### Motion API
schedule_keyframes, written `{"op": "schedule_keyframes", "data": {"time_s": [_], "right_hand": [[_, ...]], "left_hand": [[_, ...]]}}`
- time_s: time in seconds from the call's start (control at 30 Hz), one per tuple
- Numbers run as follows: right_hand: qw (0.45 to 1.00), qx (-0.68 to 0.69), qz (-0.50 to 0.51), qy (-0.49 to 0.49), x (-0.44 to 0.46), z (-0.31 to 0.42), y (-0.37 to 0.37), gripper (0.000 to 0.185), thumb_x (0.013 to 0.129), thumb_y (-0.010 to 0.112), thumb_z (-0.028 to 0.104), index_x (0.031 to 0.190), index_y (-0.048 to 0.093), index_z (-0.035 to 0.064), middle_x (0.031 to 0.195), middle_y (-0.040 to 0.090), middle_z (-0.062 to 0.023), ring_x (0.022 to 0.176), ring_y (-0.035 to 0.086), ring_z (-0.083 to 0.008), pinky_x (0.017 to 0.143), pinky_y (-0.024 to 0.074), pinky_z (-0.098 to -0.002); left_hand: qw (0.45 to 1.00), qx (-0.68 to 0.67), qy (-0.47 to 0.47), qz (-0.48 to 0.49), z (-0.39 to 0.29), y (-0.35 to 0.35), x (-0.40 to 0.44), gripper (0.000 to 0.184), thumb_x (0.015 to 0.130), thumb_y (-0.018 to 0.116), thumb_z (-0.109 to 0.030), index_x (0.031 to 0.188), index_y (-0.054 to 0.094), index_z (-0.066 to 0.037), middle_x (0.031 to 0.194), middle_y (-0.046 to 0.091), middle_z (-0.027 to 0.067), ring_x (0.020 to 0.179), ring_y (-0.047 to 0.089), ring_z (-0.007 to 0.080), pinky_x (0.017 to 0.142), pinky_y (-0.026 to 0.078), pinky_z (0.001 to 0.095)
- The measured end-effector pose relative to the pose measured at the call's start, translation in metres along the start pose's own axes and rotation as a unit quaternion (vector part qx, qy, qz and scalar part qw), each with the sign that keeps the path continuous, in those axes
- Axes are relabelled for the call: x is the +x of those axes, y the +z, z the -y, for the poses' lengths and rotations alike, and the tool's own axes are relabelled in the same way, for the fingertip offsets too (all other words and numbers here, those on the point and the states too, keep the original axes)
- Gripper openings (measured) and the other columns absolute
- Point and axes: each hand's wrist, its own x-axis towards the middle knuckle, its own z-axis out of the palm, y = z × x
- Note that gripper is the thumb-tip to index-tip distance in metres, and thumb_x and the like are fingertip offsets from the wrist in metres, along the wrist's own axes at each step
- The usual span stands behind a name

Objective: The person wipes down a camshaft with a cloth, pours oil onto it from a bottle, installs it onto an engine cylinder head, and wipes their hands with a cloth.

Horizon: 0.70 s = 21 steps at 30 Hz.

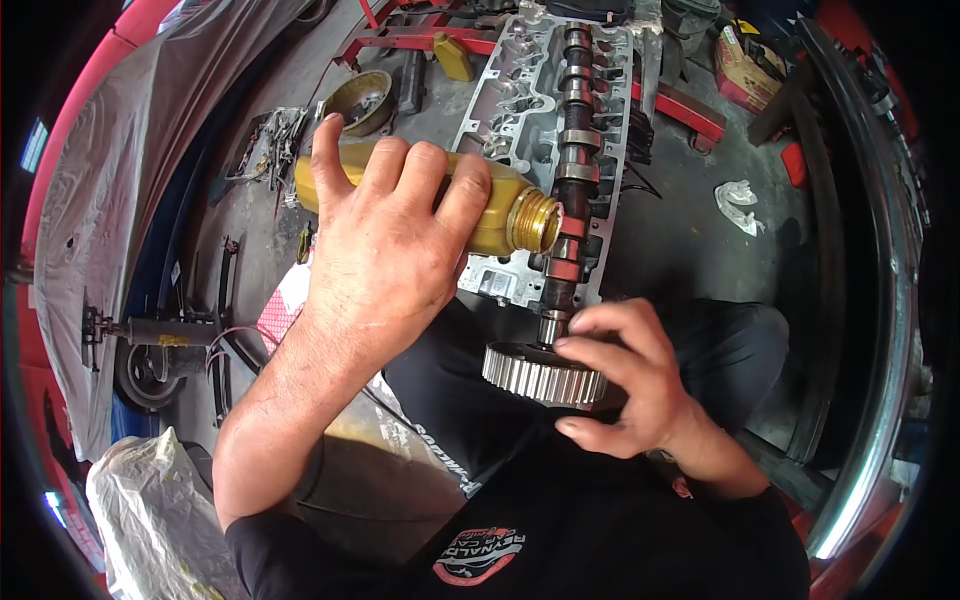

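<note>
My left hand (385, 235) is wrapped around a yellow oil bottle (492, 207) tipped on its side. The bottle's uncapped mouth points right, over the camshaft (578, 160). That long shaft, with shiny and dark lobes, lies along a metal cylinder head (505, 115). Its toothed gear (540, 375) sits at the near end, close to my body. My right hand (635, 385) is beside the gear, fingers curved and thumb spread apart from them. Its fingertips reach the shaft just above the gear; whether they touch it I cannot tell. No oil stream is visible.
A round pan (358, 100) and another yellow bottle (453, 57) stand at the back left. Loose tools (285, 140) lie on the floor. A red stand (690, 115) and a cardboard box (748, 75) are at the right. Plastic sheeting (100, 220) hangs at the left.
</note>
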Motion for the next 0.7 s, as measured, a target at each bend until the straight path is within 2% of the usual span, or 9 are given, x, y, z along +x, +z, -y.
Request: {"op": "schedule_keyframes", "data": {"time_s": [0.07,0.1,0.13,0.2,0.33,0.4,0.5,0.7], "right_hand": [[0.999,0.028,-0.038,0.001,-0.008,-0.015,-0.01,0.056,0.076,0.075,0.038,0.119,0.068,0.003,0.129,0.054,-0.0206,0.111,0.055,-0.0344,0.096,0.045,-0.0449],[0.999,0.003,-0.03,0.019,-0.012,-0.027,-0.014,0.058,0.081,0.069,0.041,0.124,0.066,0.0018,0.14,0.045,-0.0281,0.124,0.048,-0.0393,0.105,0.0395,-0.048],[0.999,-0.046,-0.024,0.013,-0.008,-0.035,-0.021,0.053,0.085,0.064,0.039,0.125,0.066,0.0035,0.145,0.042,-0.0281,0.13,0.045,-0.0421,0.108,0.0362,-0.0499],[0.992,-0.124,0.014,-0.021,0.008,-0.049,-0.031,0.048,0.088,0.061,0.037,0.124,0.068,0.0064,0.15,0.039,-0.0255,0.137,0.037,-0.0441,0.112,0.0296,-0.0525],[0.988,-0.137,0.06,-0.035,0.034,-0.067,-0.034,0.045,0.088,0.061,0.04,0.121,0.071,0.0107,0.154,0.037,-0.021,0.142,0.03,-0.0432,0.115,0.0241,-0.0541],[0.982,-0.155,0.094,-0.05,0.041,-0.07,-0.033,0.044,0.087,0.063,0.045,0.117,0.074,0.0144,0.154,0.037,-0.0187,0.145,0.026,-0.0406,0.116,0.0216,-0.0545],[0.978,-0.164,0.11,-0.068,0.046,-0.071,-0.033,0.045,0.086,0.064,0.049,0.117,0.074,0.0175,0.155,0.036,-0.0179,0.146,0.025,-0.0396,0.117,0.0215,-0.0545],[0.981,-0.134,0.122,-0.067,0.055,-0.072,-0.03,0.047,0.085,0.065,0.048,0.121,0.073,0.0186,0.156,0.034,-0.0181,0.147,0.024,-0.04,0.118,0.0198,-0.0549]], "left_hand": [[1.0,0.004,0.004,-0.003,0.0,0.001,0.0,0.042,0.078,0.069,-0.009,0.119,0.061,-0.012,0.098,0.052,0.0043,0.101,0.056,0.0238,0.109,0.026,0.0684],[1.0,0.009,0.01,-0.007,0.0,0.002,0.0,0.04,0.08,0.067,-0.009,0.119,0.061,-0.012,0.097,0.052,0.0041,0.101,0.057,0.0235,0.109,0.026,0.0687],[1.0,0.007,0.009,-0.007,0.0,0.004,0.001,0.04,0.08,0.067,-0.009,0.119,0.061,-0.012,0.097,0.052,0.0041,0.101,0.057,0.0235,0.109,0.026,0.0687],[1.0,0.015,0.014,0.003,-0.001,0.006,0.005,0.07,0.059,0.084,-0.01,0.124,0.058,-0.014,0.107,0.055,0.0036,0.107,0.056,0.0254,0.112,0.023,0.0652],[0.999,0.028,0.027,0.004,-0.006,0.006,0.014,0.062,0.064,0.081,-0.009,0.122,0.059,-0.013,0.102,0.053,0.0038,0.104,0.057,0.0245,0.113,0.023,0.0659],[0.998,0.05,0.035,-0.03,-0.008,0.009,0.015,0.051,0.071,0.076,-0.009,0.119,0.06,-0.013,0.097,0.05,0.0037,0.1,0.057,0.023,0.113,0.022,0.0669],[0.997,0.06,0.037,-0.028,-0.01,0.007,0.017,0.043,0.076,0.071,-0.008,0.118,0.06,-0.014,0.094,0.049,0.0033,0.097,0.057,0.0221,0.113,0.022,0.0674],[0.995,0.081,0.038,-0.033,-0.014,0.006,0.018,0.036,0.079,0.069,-0.012,0.115,0.062,-0.013,0.092,0.048,0.0023,0.096,0.057,0.0206,0.113,0.022,0.0674]]}}
